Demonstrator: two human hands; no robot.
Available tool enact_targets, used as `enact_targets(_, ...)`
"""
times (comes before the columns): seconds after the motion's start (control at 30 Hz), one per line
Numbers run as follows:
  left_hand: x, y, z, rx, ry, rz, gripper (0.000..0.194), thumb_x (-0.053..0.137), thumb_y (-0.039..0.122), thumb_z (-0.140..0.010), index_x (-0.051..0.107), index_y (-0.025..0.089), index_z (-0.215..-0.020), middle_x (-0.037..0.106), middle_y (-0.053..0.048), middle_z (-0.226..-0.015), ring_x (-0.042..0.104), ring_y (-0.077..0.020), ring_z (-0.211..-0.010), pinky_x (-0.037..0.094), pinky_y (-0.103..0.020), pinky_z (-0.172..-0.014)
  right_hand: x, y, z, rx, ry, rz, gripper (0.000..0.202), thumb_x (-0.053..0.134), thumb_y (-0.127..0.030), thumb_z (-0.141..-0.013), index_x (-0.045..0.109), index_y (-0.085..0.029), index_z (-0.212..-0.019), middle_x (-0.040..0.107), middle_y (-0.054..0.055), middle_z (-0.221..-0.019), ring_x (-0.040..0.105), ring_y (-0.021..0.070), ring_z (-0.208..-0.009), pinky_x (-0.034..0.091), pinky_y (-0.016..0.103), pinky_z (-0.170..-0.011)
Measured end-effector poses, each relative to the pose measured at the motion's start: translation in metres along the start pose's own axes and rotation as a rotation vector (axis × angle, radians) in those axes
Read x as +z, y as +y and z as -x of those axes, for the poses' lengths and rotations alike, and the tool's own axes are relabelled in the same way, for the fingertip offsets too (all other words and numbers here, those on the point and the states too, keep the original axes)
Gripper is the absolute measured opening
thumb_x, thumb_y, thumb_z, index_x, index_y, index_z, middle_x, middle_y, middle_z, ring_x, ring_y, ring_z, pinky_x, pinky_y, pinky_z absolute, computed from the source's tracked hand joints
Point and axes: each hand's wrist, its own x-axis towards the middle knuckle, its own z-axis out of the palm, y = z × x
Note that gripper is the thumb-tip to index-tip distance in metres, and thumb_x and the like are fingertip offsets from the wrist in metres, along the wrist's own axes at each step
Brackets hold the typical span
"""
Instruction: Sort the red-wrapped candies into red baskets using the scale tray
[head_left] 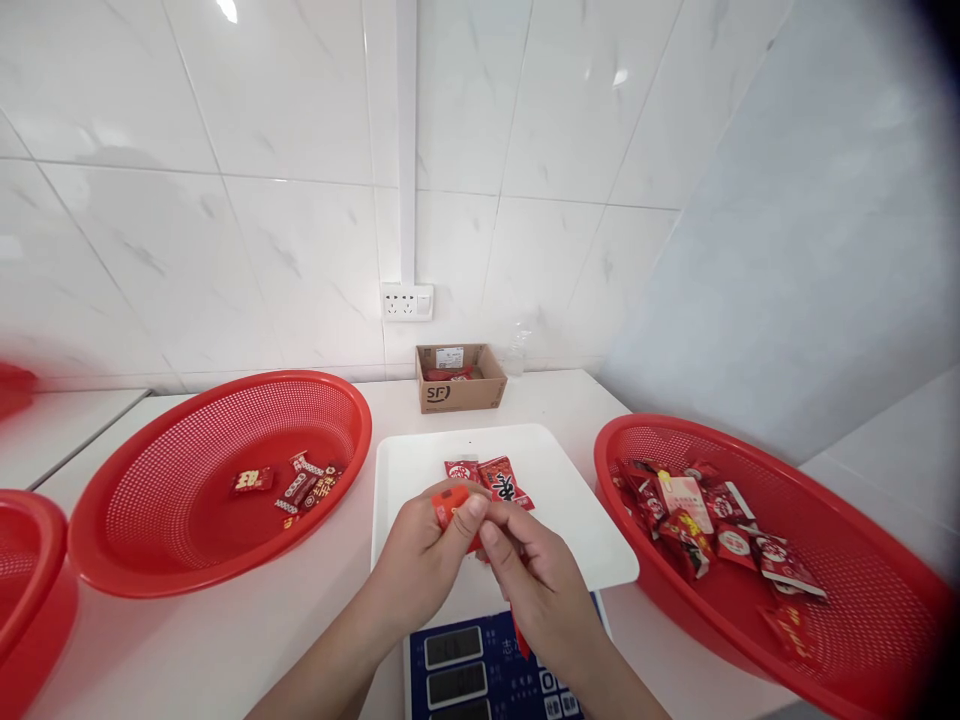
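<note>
Over the front part of a white scale tray point(577, 545), my two hands meet, fingertips close together. My left hand point(424, 555) is closed on a small red packet point(448, 505), whose orange-red top shows between thumb and fingers. My right hand point(536, 575) is pinched beside it; a strip of red wrapper point(519, 632) hangs below its fingers, and whether this belongs to the same packet is hidden. Behind the hands, red snack packets point(504, 482) lie on the tray. The blue scale panel point(499, 665) with its displays and keys is partly covered by my right hand.
Red baskets stand at the left point(225, 560) and right point(637, 530), both holding snack packets; another basket point(45, 540) is cut off at the left edge. A cardboard box point(463, 397) and a clear plastic bottle point(518, 348) stand near the wall, below a socket point(407, 302).
</note>
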Motion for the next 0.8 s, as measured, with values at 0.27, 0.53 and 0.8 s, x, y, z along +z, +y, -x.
enact_targets(0.27, -0.003, -0.006, -0.002, -0.078, 0.176, 0.095, 0.037, 0.045, 0.047, -0.089, 0.069, 0.020, -0.091, 0.067, -0.006, -0.106, 0.057, -0.0218, -0.105, 0.038, -0.037, -0.099, -0.003, 0.003, 0.003, 0.028, 0.033, 0.108, 0.032, 0.046, -0.044, -0.089, 0.064, -0.020, -0.098, 0.061, 0.002, -0.072, 0.051, 0.0138, -0.060, 0.043, 0.025, -0.054)
enact_targets(0.53, -0.003, -0.012, 0.000, -0.049, 0.240, 0.296, 0.044, 0.046, 0.054, -0.086, 0.064, 0.020, -0.066, 0.071, -0.004, -0.084, 0.057, -0.0228, -0.109, 0.033, -0.039, -0.103, -0.004, -0.001, 0.005, -0.008, 0.028, 0.138, 0.031, 0.044, -0.044, -0.089, 0.061, -0.021, -0.079, 0.052, -0.001, -0.061, 0.045, 0.0125, -0.055, 0.038, 0.023, -0.051)
enact_targets(0.8, -0.002, -0.010, -0.001, -0.157, 0.211, 0.478, 0.051, 0.034, 0.053, -0.091, 0.068, 0.019, -0.074, 0.069, -0.006, -0.101, 0.053, -0.0239, -0.114, 0.033, -0.042, -0.103, -0.003, 0.001, 0.004, 0.018, 0.016, 0.141, 0.033, 0.043, -0.045, -0.090, 0.061, -0.020, -0.079, 0.054, -0.001, -0.062, 0.047, 0.0131, -0.058, 0.038, 0.024, -0.053)
